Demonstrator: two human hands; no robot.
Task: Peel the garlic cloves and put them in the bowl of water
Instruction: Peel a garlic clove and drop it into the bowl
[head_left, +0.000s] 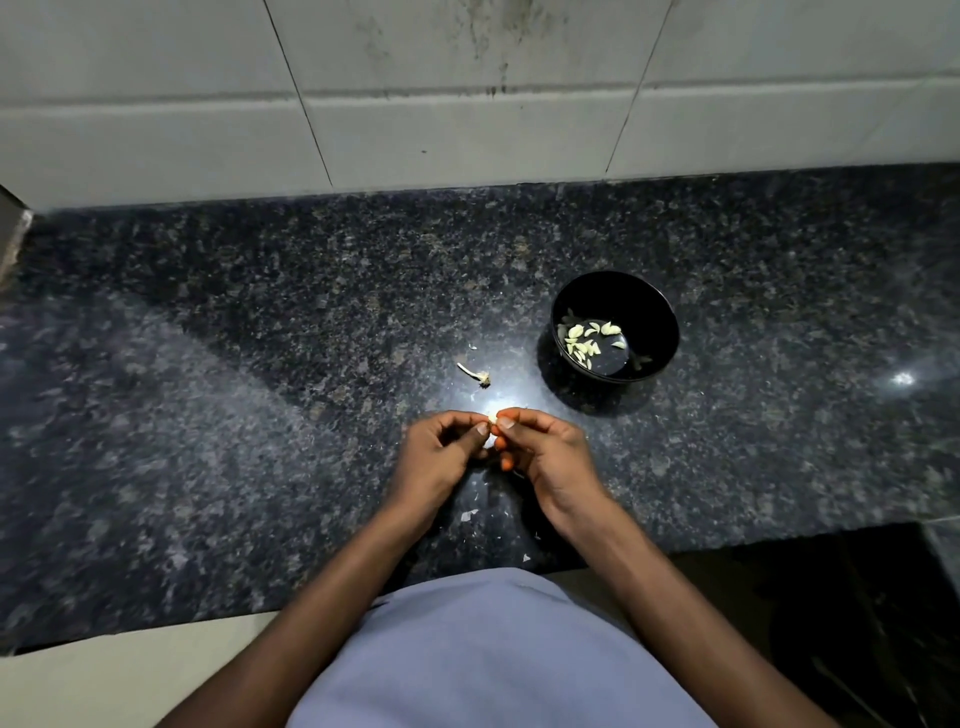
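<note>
So we're looking down at a dark speckled granite counter (260, 415) with pale wall tiles (467, 130) across the top of the frame. Both hands meet just below the middle of the picture. Our left hand (441, 452) and right hand (545, 452) have their fingers curled in tight, thumbs tip to tip, pinching one garlic clove (491, 417) between them. Only a little pale bit of the clove shows between the fingertips, so we can't tell how much skin is on it.

The black bowl (654, 312) sits to the upper right of the hands, well apart from them, standing upright on the counter. Inside it there's water, with a bunch of peeled cloves (584, 338) gathered toward its left side.

Just up and left of the hands, a dried garlic stem (475, 373) lies on the counter. A few bits of papery skin (469, 514) are scattered on the granite below the hands, between the forearms.

At the bottom centre of the frame we see a light blue shirt (493, 665), and a glare spot shines on the counter at the right edge.
</note>
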